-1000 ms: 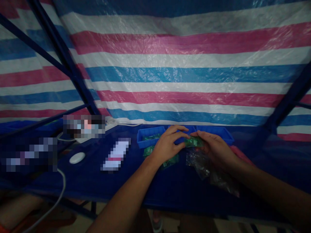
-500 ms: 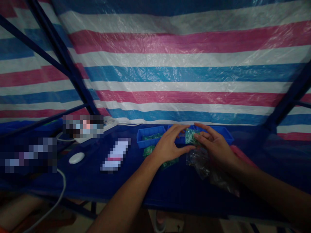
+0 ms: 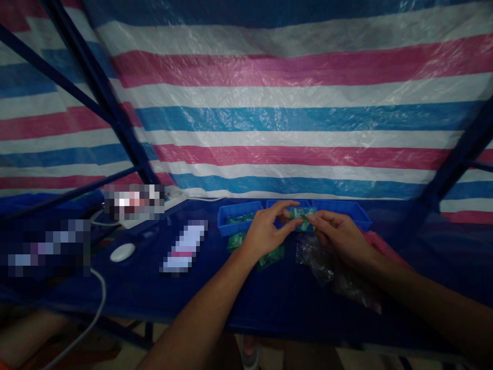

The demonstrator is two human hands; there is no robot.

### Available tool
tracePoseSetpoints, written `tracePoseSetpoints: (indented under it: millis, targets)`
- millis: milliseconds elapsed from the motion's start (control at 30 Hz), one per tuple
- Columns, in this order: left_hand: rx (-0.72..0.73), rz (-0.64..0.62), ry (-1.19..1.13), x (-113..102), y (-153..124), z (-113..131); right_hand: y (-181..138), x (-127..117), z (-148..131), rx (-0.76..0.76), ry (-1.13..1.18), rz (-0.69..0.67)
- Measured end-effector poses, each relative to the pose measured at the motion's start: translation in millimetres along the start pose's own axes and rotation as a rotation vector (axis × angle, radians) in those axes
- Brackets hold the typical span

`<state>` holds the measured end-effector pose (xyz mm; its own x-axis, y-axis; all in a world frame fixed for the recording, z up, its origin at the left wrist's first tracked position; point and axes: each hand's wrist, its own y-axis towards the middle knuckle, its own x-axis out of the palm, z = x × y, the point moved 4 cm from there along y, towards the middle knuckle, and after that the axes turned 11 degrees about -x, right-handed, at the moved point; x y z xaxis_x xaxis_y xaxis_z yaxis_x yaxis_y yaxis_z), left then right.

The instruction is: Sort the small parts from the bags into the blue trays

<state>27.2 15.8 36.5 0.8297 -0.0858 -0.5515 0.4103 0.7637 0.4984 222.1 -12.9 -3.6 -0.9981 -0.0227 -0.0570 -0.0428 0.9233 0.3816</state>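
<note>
Above the blue table, my left hand and my right hand meet around a small green packet. The thumb and fingers of my left hand close on its left end, and those of my right hand pinch its right end. What is inside the packet is too small to make out. More green packets lie on the table by my left wrist, with another in front of the left blue bin. Below my right hand lie crumpled clear plastic bags.
Two more blue bins, a middle one and a right one, stand behind my hands. A pink item lies beyond my right forearm. To the left are a phone, a white oval object and a white cable. Striped sheeting hangs behind.
The green packet has turned flatter between my hands. My left fingers have closed in on its left end, where they were spread apart before. My right fingers have drawn together.
</note>
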Motion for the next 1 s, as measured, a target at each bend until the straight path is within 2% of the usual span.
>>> tracePoseSetpoints:
  millis: [133, 233, 367, 433, 600, 833, 900, 1000]
  targets:
    - [0.112, -0.019, 0.037, 2.5, -2.7, 4.6, 2.0, -0.3, 5.3, 0.047, 0.125, 0.022]
    - [0.199, 0.009, 0.076, 1.8, -2.2, 4.6, 3.0, 4.8, 5.8, 0.134, 0.257, -0.035]
    - [0.216, 0.076, 0.082, -5.9, 0.2, 3.1, 4.0, 6.9, 3.4, 0.182, 0.332, -0.042]
    - [0.157, 0.136, 0.097, -13.7, 1.8, 0.4, 5.3, 5.1, 2.8, 0.162, 0.337, -0.02]
    - [-0.109, 0.328, 0.263, -43.4, 5.5, -18.1, 6.7, 1.0, 2.8, 0.087, 0.259, 0.011]
    - [-0.338, 0.452, 0.522, -82.2, 7.5, -45.8, 2.1, 3.8, 0.9, 0.024, 0.067, -0.035]
    - [-0.382, 0.436, 0.586, -86.9, 7.1, -53.3, 0.9, 5.5, 0.0, 0.02, 0.04, -0.063]
    - [-0.487, 0.318, 0.675, -85.7, 7.0, -68.8, -1.7, 7.5, -2.2, -0.018, -0.057, -0.106]
